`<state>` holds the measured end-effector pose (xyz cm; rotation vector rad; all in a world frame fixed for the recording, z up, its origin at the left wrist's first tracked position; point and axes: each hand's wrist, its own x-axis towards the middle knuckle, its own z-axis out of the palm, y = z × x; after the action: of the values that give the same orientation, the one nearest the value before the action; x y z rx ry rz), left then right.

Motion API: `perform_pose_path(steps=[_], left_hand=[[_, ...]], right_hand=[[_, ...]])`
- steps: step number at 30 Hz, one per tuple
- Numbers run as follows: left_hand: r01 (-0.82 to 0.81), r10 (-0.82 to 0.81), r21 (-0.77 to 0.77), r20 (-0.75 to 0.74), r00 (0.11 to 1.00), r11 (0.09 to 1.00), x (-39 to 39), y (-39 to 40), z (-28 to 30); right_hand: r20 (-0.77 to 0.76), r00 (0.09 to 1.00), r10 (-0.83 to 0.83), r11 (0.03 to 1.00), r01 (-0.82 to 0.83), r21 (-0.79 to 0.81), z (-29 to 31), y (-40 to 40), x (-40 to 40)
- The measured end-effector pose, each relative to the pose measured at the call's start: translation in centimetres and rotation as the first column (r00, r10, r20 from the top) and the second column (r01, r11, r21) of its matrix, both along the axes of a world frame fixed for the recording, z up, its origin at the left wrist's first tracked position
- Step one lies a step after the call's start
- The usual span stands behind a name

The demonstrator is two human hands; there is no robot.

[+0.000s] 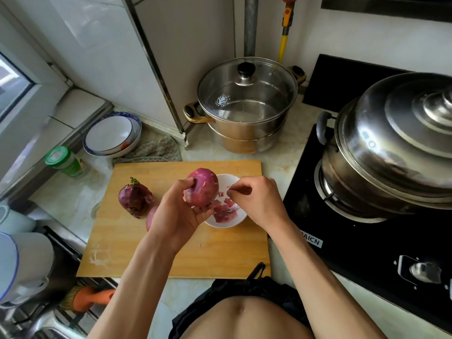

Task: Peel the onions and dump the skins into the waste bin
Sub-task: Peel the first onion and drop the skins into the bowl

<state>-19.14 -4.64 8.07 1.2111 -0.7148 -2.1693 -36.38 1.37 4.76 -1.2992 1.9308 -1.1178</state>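
Note:
My left hand [182, 209] grips a mostly peeled purple onion [201, 187] above the wooden cutting board [176, 255]. My right hand [256, 199] hovers over a small white bowl [234, 220] and pinches a small piece of onion skin [229, 191] between thumb and fingers. Several purple skin scraps lie in the bowl. An unpeeled dark onion [134, 196] with a green sprout sits on the board's left side. Another onion [151, 217] peeks out from behind my left wrist, mostly hidden. No waste bin is in view.
A steel pot with a glass lid [244, 104] stands behind the board. A large steel steamer [391, 148] sits on the black hob at right. Stacked plates [110, 135], a grey cloth [156, 150] and a green-lidded jar [63, 161] are at back left; the sink is at lower left.

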Motion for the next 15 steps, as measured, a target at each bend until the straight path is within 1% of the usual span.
perform_pose_path(steps=[5,6,10,12,15], left_hand=[[-0.010,0.020,-0.077,0.121,0.992,0.997,0.2,0.0,-0.4],[-0.001,0.014,-0.095,0.131,0.991,0.995,0.3,-0.1,-0.6],[0.082,-0.041,-0.211,0.195,0.980,0.974,0.6,-0.1,-0.9],[0.133,-0.070,-0.274,0.229,0.971,0.953,0.8,-0.1,-0.8],[0.174,-0.090,-0.324,0.256,0.962,0.930,1.2,-0.3,-0.7]], right_hand=[[0.017,1.000,0.014,1.000,-0.014,0.021,0.3,0.0,-0.1],[0.043,0.999,0.019,1.000,-0.020,0.024,0.4,0.0,-0.1],[0.265,0.962,0.068,0.997,-0.077,0.023,1.3,0.1,0.2],[0.305,0.948,0.095,0.994,-0.106,0.017,1.8,0.2,0.4],[0.372,0.924,0.085,0.994,-0.103,0.028,2.0,0.3,0.3]])
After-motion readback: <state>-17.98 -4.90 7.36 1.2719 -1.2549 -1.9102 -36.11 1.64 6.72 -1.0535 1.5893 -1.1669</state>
